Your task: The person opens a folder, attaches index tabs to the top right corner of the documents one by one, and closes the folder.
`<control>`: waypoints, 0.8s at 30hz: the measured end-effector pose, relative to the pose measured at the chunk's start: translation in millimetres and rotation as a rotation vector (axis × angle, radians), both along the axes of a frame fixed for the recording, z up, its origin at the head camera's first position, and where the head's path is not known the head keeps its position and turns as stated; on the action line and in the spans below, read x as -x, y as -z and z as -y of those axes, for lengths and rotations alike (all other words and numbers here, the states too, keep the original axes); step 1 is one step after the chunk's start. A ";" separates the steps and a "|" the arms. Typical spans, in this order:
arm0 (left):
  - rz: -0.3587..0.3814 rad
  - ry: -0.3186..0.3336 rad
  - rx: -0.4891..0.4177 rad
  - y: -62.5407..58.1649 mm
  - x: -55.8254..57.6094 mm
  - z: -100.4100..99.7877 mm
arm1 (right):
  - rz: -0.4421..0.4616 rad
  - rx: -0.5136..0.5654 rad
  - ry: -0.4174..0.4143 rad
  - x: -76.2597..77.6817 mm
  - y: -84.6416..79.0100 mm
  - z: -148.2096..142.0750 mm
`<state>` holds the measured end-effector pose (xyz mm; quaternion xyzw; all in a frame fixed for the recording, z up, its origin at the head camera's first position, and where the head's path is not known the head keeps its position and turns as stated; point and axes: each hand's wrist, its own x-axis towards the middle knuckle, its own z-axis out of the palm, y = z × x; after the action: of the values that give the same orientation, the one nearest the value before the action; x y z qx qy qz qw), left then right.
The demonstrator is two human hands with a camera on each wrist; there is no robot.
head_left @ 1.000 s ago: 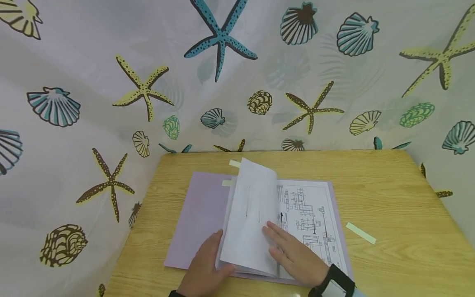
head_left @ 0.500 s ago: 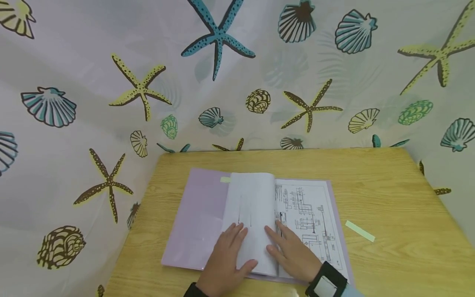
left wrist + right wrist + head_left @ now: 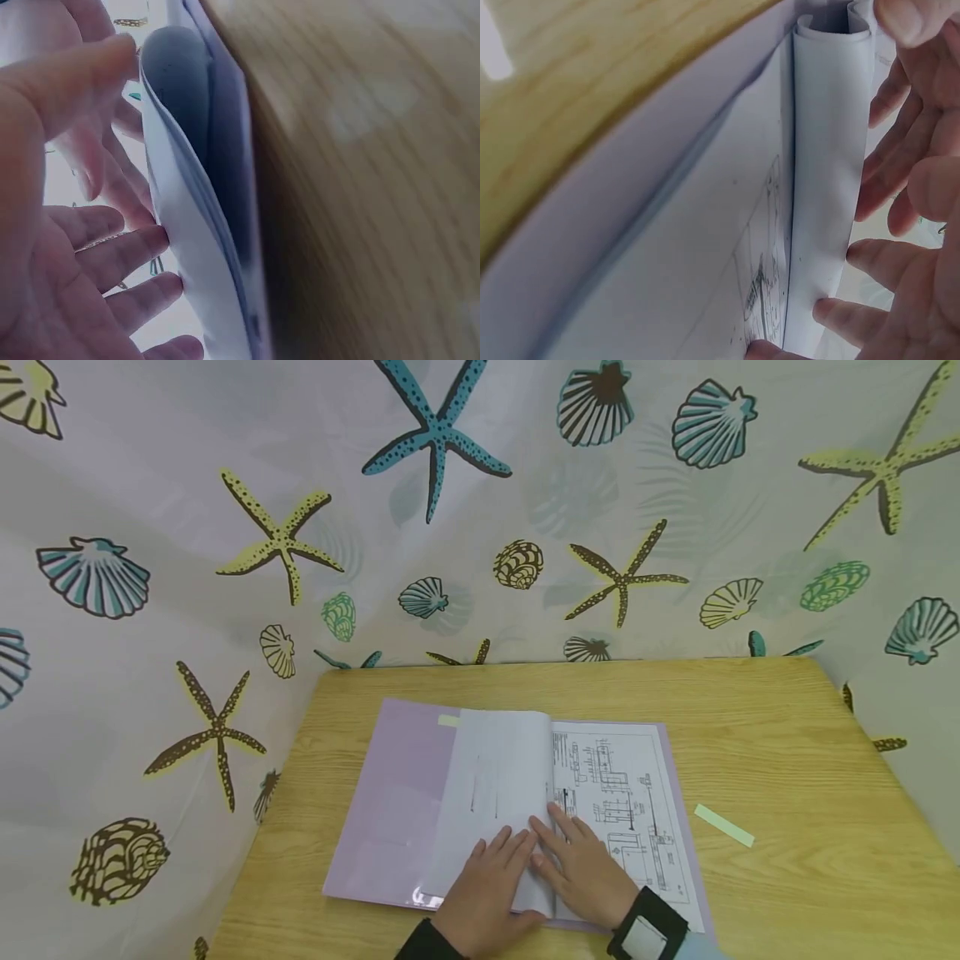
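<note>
A lilac folder (image 3: 393,802) lies spread on the wooden table. On its right side is a sheet with a printed technical drawing (image 3: 656,802). Left of it, folded white paper (image 3: 498,760) lies over the middle, its fold bulging into a curl (image 3: 829,150) in the right wrist view. My left hand (image 3: 491,885) rests on the folded paper, fingers straight and fingertips touching it (image 3: 191,262). Beside it my right hand (image 3: 588,868), fingers spread, touches the paper along the fold and the drawing sheet. Neither hand grips anything.
A pale green strip (image 3: 723,825) lies on the wooden table (image 3: 795,760) to the right of the folder. Another pale strip (image 3: 448,721) sits at the folded paper's upper left. Fabric printed with shells and starfish (image 3: 450,552) stands behind and at the sides.
The lifted paper has come down flatter over the folder. My left hand has moved from its left edge rightward onto it, close to my right hand. One upper pale strip is now out of sight.
</note>
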<state>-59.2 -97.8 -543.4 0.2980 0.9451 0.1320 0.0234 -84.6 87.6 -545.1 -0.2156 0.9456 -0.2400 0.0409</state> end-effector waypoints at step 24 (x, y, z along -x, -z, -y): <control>-0.037 0.005 -0.021 -7.6 -1.8 -0.6 | 0.055 0.057 -0.010 -1.9 -8.6 -18.3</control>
<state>-57.4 -97.2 -535.8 0.3031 0.9431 0.1364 0.0029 -82.7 105.9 -536.6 -0.2146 0.9358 -0.2726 0.0620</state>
